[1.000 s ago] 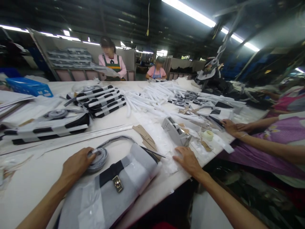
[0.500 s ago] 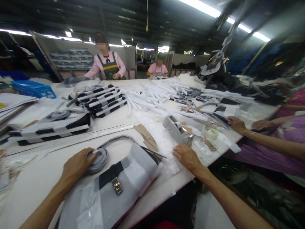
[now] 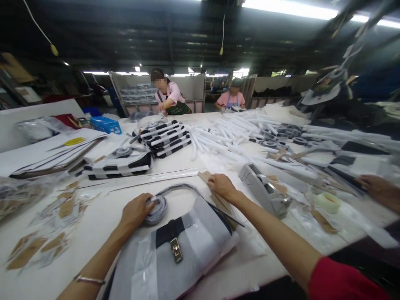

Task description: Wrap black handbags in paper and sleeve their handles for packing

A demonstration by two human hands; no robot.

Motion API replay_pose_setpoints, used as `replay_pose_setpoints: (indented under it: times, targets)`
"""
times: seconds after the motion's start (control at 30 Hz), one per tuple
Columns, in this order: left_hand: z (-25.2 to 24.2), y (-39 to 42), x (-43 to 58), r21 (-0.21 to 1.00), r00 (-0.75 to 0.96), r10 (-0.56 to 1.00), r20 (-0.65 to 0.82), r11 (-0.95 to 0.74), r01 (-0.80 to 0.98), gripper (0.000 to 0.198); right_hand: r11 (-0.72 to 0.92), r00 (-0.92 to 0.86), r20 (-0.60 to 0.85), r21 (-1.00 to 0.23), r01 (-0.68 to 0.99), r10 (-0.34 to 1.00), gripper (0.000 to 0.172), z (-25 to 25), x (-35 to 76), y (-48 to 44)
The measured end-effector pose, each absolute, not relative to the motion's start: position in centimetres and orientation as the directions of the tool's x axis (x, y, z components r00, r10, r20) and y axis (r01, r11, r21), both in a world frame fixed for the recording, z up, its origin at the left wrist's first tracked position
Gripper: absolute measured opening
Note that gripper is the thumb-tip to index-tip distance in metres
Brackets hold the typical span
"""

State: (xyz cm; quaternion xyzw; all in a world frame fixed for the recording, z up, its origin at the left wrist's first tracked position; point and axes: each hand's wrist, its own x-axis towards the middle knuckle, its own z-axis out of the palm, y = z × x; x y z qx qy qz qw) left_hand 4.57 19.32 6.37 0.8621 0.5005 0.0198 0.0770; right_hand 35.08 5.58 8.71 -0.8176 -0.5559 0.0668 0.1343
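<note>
A grey handbag [image 3: 200, 237] with a black tab and a gold clasp [image 3: 176, 251] lies in front of me, partly covered in clear plastic and pale wrapping. My left hand [image 3: 136, 211] is closed on the rolled strap [image 3: 160, 209] beside the bag's upper left corner. From that roll, the strap's loose length arcs behind the bag. Beyond the bag, my right hand [image 3: 223, 187] has its fingers curled on the end of a brown cardboard piece [image 3: 204, 176] from a small pile. The fingertips are partly hidden.
Right of my right hand stands a grey tape dispenser [image 3: 259, 187], with a tape roll [image 3: 328, 202] beyond it. Wrapped bags [image 3: 170, 139] and white tubes [image 3: 225, 133] cover the far table. Tags [image 3: 65, 208] and yellow-handled scissors [image 3: 73, 141] lie left. A co-worker's hand [image 3: 378, 187] is at right.
My right hand has moved from beside the tape dispenser leftward to the cardboard pieces. My left hand stays on the rolled strap. The view has turned left.
</note>
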Motion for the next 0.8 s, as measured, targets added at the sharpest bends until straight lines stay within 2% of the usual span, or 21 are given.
replay_pose_setpoints:
  times: [0.07,0.17,0.33,0.5,0.7,0.8]
  targets:
    - [6.2,19.3,4.5,0.160,0.495,0.868,-0.033,-0.484,0.860,0.028,-0.394,0.404,-0.023,-0.279,0.876,0.915,0.016,8.4,35.2,8.6]
    - [6.0,19.3,4.4,0.174,0.492,0.870,-0.023,-0.482,0.859,0.026,-0.478,0.467,-0.105,-0.241,0.845,0.878,0.026,7.9,35.3,12.0]
    - [5.6,19.3,4.3,0.195,0.483,0.876,-0.002,-0.473,0.859,0.023,-0.519,0.493,-0.162,-0.212,0.828,0.854,0.028,7.1,35.6,14.2]
    - [5.2,19.4,4.1,0.223,0.485,0.874,0.004,-0.474,0.852,0.022,-0.546,0.508,-0.204,-0.250,0.800,0.837,0.029,7.0,36.8,14.6]
    - [4.5,19.7,3.8,0.240,0.501,0.864,0.047,-0.496,0.834,0.023,-0.579,0.508,-0.279,-0.364,0.729,0.815,0.018,6.9,38.3,13.9]
    - [4.4,19.7,3.7,0.260,0.493,0.869,0.051,-0.488,0.833,0.022,-0.581,0.512,-0.275,-0.374,0.723,0.814,0.019,6.9,38.5,13.6]
